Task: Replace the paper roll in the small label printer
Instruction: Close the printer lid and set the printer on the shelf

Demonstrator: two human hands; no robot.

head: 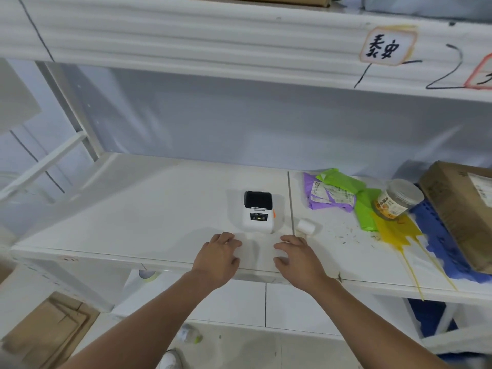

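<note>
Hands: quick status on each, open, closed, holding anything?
Left hand: open, flat on the shelf, holding nothing.
Right hand: open, flat on the shelf, holding nothing; paper roll lies just beyond it.

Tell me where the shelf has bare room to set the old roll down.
Bare: the wide stretch of shelf left of the label printer. Crowded: right of the paper roll, with mailer bags, jar, cardboard box.

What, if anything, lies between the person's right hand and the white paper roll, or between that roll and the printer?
Nothing visible. The paper roll lies on the shelf just beyond the right hand, with bare shelf between them. The printer stands to the roll's left, only a panel seam between.
</note>
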